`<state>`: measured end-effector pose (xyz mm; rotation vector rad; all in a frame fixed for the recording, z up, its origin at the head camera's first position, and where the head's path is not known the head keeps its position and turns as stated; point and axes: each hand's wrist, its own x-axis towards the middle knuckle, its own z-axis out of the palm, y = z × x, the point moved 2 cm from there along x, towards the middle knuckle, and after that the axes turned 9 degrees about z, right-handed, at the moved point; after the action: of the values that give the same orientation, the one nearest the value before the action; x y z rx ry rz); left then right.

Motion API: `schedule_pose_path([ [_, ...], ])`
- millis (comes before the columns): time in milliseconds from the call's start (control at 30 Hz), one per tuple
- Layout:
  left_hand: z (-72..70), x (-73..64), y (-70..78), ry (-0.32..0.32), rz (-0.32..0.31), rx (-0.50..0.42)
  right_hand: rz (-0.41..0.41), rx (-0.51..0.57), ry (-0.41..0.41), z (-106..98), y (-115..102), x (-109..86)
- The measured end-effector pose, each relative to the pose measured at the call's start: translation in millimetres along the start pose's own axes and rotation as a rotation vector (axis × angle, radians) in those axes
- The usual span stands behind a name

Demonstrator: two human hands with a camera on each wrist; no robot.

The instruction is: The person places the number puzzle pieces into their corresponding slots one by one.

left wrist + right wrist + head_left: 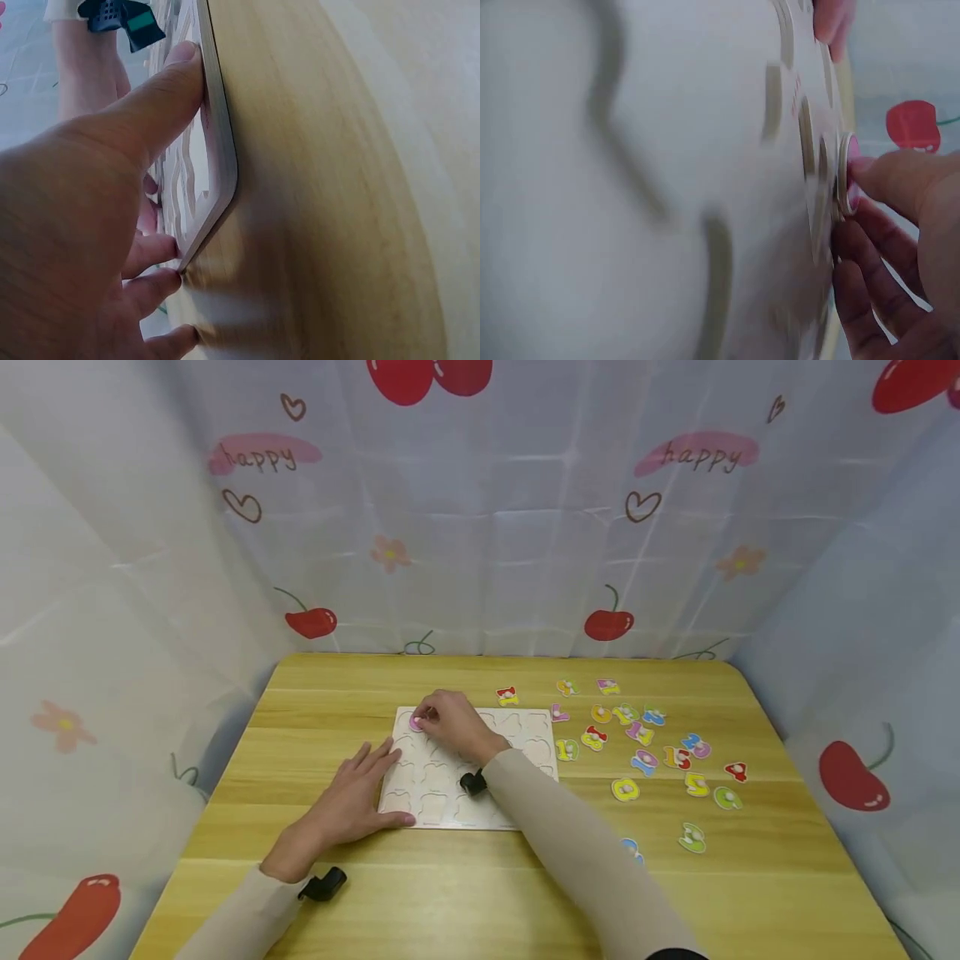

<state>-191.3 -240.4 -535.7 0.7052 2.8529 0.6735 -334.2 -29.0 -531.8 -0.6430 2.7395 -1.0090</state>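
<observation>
The white wooden puzzle board point(450, 821), cut with several shaped recesses, lies flat on the table. At its far-left recess my right hand point(456, 722) pinches a pink puzzle piece point(415, 723). In the right wrist view this pink piece point(853, 172) stands tilted on edge, right at the board's surface, with the thumb against its face. My left hand point(352, 797) steadies the board's near-left corner, fingers spread and fairly straight along the left edge. Its thumb point(180, 64) presses on the front rim in the left wrist view.
Several colourful number pieces with knobs lie scattered right of the board, among them a yellow zero point(625, 790) and a green piece point(692, 838). A red-and-yellow piece point(507, 696) sits behind the board. A printed curtain point(525, 543) encloses the table point(450, 902).
</observation>
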Motion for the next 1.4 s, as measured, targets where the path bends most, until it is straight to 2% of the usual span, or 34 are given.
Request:
schedule_pose_path([
  [367, -1.1, 1.8, 6.4, -0.007, 0.008, -0.014, 0.052, -0.068, 0.030, 13.5, -16.5, 8.1],
  [800, -1.2, 2.0, 5.5, -0.005, 0.006, -0.010, 0.019, -0.122, 0.022, 8.7, -14.6, 3.7],
  [1133, -0.3, 1.3, 1.8, -0.002, 0.000, 0.000, 0.037, -0.119, 0.019, -18.5, -1.6, -18.8],
  [1400, 0.7, 1.6, 2.7, 0.002, 0.003, 0.004, 0.053, -0.087, 0.036, -56.9, 25.6, -53.5],
])
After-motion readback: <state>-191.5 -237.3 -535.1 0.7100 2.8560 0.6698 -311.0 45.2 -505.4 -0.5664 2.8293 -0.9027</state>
